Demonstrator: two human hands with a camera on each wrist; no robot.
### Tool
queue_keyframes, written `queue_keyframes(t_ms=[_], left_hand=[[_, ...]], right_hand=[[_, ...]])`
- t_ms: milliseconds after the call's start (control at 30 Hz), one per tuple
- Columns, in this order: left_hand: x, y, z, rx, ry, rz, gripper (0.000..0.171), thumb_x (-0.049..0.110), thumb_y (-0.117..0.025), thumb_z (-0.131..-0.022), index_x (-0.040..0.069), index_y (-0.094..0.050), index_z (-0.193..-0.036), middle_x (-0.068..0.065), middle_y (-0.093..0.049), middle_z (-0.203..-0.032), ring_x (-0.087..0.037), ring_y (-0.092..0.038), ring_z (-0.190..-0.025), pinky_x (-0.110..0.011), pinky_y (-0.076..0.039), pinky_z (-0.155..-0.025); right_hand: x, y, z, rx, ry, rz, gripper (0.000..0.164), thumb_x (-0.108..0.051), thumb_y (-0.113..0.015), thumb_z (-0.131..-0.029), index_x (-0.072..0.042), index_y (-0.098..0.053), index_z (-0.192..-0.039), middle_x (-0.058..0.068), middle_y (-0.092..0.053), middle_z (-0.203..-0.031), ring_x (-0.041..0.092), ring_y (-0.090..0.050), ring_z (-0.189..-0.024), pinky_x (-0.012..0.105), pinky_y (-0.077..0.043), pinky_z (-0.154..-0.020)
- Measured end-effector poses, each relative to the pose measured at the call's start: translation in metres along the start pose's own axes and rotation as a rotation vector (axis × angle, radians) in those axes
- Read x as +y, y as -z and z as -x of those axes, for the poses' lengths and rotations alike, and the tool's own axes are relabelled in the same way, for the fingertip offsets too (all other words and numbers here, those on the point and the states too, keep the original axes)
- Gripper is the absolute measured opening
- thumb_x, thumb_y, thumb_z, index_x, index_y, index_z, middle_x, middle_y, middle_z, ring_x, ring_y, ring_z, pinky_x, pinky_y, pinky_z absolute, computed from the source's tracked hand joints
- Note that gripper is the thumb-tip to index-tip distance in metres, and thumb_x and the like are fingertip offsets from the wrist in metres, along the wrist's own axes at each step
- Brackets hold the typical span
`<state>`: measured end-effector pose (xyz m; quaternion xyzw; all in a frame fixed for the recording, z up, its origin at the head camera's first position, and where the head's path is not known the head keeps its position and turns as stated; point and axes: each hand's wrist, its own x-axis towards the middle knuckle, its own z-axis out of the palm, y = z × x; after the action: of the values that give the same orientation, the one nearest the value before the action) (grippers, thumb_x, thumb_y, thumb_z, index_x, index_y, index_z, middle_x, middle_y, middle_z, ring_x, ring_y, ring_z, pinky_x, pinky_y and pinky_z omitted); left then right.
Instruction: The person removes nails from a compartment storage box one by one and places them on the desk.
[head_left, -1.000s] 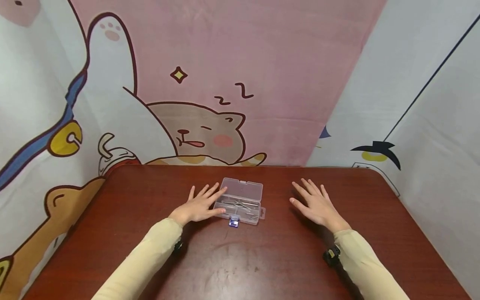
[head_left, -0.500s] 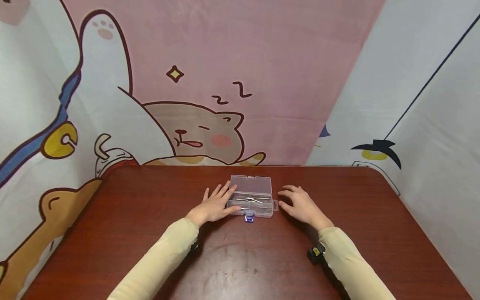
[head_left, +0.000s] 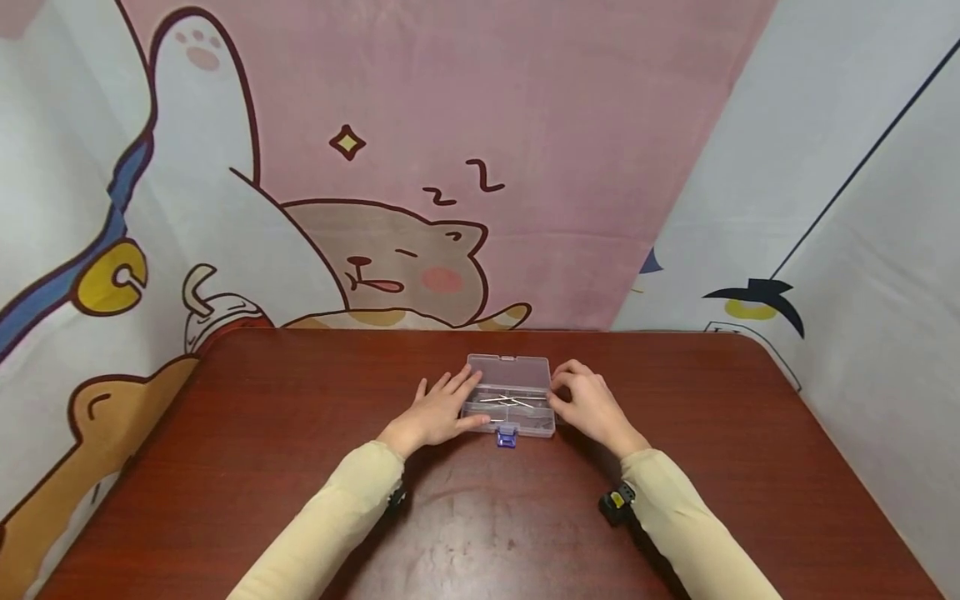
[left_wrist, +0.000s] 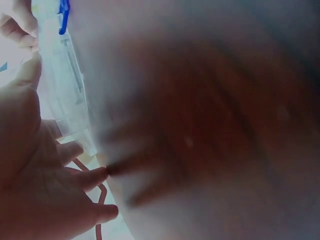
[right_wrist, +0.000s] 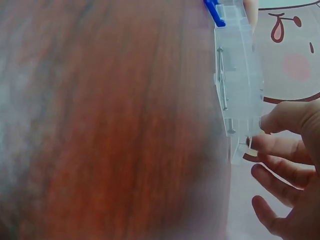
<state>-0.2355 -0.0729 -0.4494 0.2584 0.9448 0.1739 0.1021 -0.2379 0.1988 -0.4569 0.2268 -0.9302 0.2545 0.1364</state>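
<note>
A clear plastic box [head_left: 528, 423], its lid [head_left: 510, 375] folded back, sits on the brown counter [head_left: 480, 521] a little right of the frame's middle, its blue latch [head_left: 507, 437] facing the lower edge. The left hand [head_left: 433, 415] lies at its left end, fingers spread and nearly straight, gripping nothing. The right hand [head_left: 591, 402] has its fingers bent at the right end (touch or true pinch, I cannot tell). The box looks light, stiff and smooth, likely slippery, the hinge its fragile part. Best held by the end walls, level, since the metal pins [head_left: 506, 400] inside would probably slide.
</note>
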Motion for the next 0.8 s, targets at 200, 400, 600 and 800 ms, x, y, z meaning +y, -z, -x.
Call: queue_keyframes(t_ms=[200,400,600,800], left_hand=[[0.003,-0.003,0.000,0.037,-0.003,-0.020,0.075,0.053,-0.055,-0.093,0.011,-0.033,-0.151,-0.013,-0.024,-0.157,-0.045,-0.028,-0.136,-0.066,-0.019,-0.104],[0.009,-0.006,-0.001,0.038,0.015,-0.035,0.076,0.059,-0.054,-0.091,0.015,-0.036,-0.150,-0.011,-0.026,-0.156,-0.045,-0.029,-0.136,-0.066,-0.023,-0.103],[0.011,-0.003,-0.006,0.023,0.016,-0.085,0.076,0.066,-0.052,-0.087,0.026,-0.037,-0.151,-0.008,-0.027,-0.155,-0.042,-0.030,-0.134,-0.065,-0.026,-0.101],[0.007,0.002,-0.009,-0.011,-0.006,-0.083,0.078,0.067,-0.056,-0.084,0.033,-0.035,-0.151,-0.005,-0.021,-0.157,-0.040,-0.021,-0.139,-0.065,-0.024,-0.100]], right_hand=[[-0.003,-0.004,-0.007,-0.001,0.060,-0.102,0.010,-0.001,-0.073,-0.078,-0.007,-0.069,-0.084,0.014,-0.058,-0.106,0.031,-0.052,-0.095,0.043,-0.044,-0.076],[-0.006,-0.009,-0.012,-0.028,0.112,-0.110,0.011,-0.001,-0.076,-0.079,-0.011,-0.075,-0.083,0.016,-0.057,-0.112,0.034,-0.048,-0.101,0.050,-0.039,-0.079],[-0.010,-0.006,-0.015,-0.185,0.018,-0.155,0.011,-0.005,-0.075,-0.082,-0.013,-0.080,-0.087,0.015,-0.056,-0.128,0.036,-0.043,-0.113,0.056,-0.034,-0.087],[-0.007,-0.005,-0.021,-0.247,-0.008,-0.215,0.008,-0.007,-0.077,-0.081,-0.011,-0.080,-0.088,0.019,-0.050,-0.137,0.038,-0.041,-0.116,0.054,-0.036,-0.093]])
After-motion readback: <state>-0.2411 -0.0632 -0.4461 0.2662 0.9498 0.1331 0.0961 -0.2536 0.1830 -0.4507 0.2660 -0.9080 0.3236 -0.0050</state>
